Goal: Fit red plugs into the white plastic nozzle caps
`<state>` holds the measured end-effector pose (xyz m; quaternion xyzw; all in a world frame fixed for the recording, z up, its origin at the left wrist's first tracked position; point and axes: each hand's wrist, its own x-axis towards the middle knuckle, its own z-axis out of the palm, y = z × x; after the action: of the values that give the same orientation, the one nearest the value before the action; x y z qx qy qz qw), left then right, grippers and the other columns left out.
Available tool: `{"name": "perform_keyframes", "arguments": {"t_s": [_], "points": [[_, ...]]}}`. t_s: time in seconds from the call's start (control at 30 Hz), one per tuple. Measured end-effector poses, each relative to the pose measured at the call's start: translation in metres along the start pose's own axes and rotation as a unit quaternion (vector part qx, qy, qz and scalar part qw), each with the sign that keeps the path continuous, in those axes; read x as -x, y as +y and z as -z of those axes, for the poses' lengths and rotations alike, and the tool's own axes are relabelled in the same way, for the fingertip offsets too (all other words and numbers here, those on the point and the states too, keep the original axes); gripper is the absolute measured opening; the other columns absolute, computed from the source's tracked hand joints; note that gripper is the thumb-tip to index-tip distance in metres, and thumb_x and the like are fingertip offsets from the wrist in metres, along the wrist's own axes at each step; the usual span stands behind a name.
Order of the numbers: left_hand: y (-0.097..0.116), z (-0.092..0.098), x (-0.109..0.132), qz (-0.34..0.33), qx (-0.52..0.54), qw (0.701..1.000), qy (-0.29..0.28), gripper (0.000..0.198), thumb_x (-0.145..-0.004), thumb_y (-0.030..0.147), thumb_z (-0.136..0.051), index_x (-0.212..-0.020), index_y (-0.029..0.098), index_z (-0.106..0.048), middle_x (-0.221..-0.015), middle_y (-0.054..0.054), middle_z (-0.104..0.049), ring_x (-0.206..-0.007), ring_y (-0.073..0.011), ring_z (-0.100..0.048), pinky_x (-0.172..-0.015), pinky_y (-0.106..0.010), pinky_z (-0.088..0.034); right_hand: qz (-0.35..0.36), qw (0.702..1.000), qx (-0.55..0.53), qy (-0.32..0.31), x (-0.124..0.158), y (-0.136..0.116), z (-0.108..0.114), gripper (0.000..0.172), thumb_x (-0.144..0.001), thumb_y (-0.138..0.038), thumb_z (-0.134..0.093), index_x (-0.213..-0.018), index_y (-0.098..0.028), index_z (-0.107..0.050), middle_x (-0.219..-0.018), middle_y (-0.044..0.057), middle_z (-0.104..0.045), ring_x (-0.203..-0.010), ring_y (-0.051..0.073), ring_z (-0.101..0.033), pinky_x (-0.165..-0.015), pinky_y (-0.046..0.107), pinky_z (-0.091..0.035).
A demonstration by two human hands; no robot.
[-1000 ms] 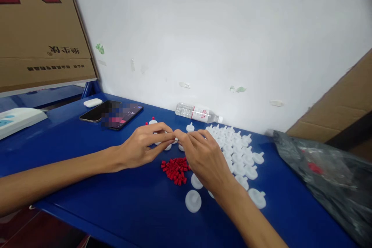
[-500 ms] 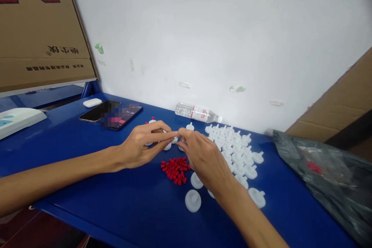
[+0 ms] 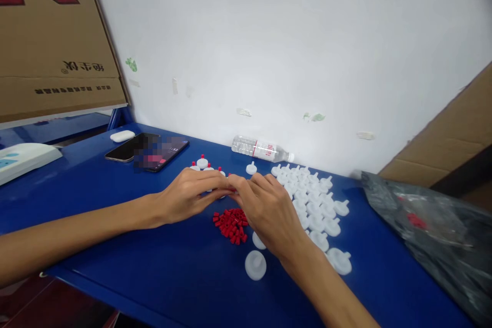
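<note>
My left hand (image 3: 192,192) and my right hand (image 3: 267,210) meet fingertip to fingertip above the table. Both are closed in a pinch, and what lies between the fingers is hidden. Just below them is a pile of small red caps (image 3: 230,225). Behind my left hand stand several round white nozzle lids (image 3: 202,163) with red caps on their tips, partly covered by the hands. Many uncapped white nozzle lids (image 3: 315,207) spread out to the right of my right hand. One white lid (image 3: 255,265) lies nearer the front, and another (image 3: 251,168) sits behind the hands.
A clear bottle (image 3: 261,148) lies on its side by the wall. Two phones (image 3: 132,147) and a white case (image 3: 122,136) rest at the back left of the blue table (image 3: 154,266). A dark plastic bag (image 3: 423,230) covers the right side; a cardboard box (image 3: 57,51) stands left.
My hands have drawn closer together, the right one shifting slightly left with its fingers more curled. More red-tipped lids now show behind the left hand.
</note>
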<state>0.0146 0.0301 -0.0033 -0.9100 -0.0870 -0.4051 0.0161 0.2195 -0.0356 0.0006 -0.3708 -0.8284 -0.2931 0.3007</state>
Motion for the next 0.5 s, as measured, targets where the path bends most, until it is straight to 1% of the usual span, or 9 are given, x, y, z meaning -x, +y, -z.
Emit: {"name": "perform_keyframes", "arguments": {"t_s": [0.1,0.2,0.37,0.5], "points": [[0.0006,0.0013,-0.0028,-0.009,-0.005,1.000,0.003,0.011,-0.100,0.015,-0.058,-0.104,0.012,-0.068,-0.091,-0.009,-0.073,-0.076,-0.0147,-0.070,-0.066,-0.023,-0.055,0.004,1.000,0.007,0.000,-0.0002,-0.0010,-0.0001,0.025,-0.097,-0.005,-0.055,-0.120,-0.015,-0.054,-0.072,-0.002,-0.064,-0.069,0.018,-0.051,-0.065,0.034,-0.035],[0.0014,0.0019,-0.0032,-0.009,-0.009,1.000,0.007,0.012,-0.100,0.017,-0.059,-0.101,0.013,-0.070,-0.093,-0.009,-0.073,-0.076,-0.0141,-0.070,-0.066,-0.022,-0.055,0.003,1.000,0.011,0.001,-0.0009,-0.0022,0.0001,0.025,-0.098,-0.005,-0.054,-0.121,-0.015,-0.053,-0.071,-0.003,-0.064,-0.069,0.018,-0.052,-0.065,0.034,-0.035],[0.0004,-0.0002,0.0002,-0.009,0.005,0.999,0.039,0.009,-0.097,0.015,-0.063,-0.103,0.013,-0.070,-0.093,-0.009,-0.075,-0.081,-0.0143,-0.073,-0.072,-0.020,-0.058,-0.002,1.000,0.003,0.011,-0.0025,-0.0035,0.0019,0.023,-0.099,-0.008,-0.054,-0.121,-0.015,-0.052,-0.074,-0.002,-0.066,-0.069,0.017,-0.052,-0.065,0.034,-0.034],[0.0000,-0.0007,0.0019,-0.008,0.025,0.998,0.052,0.013,-0.095,0.014,-0.066,-0.108,0.016,-0.070,-0.096,-0.007,-0.077,-0.084,-0.0140,-0.075,-0.075,-0.019,-0.060,-0.012,1.000,0.004,0.008,-0.0026,-0.0035,0.0032,0.022,-0.099,-0.007,-0.055,-0.119,-0.016,-0.054,-0.073,-0.002,-0.066,-0.068,0.017,-0.052,-0.065,0.033,-0.034]]}}
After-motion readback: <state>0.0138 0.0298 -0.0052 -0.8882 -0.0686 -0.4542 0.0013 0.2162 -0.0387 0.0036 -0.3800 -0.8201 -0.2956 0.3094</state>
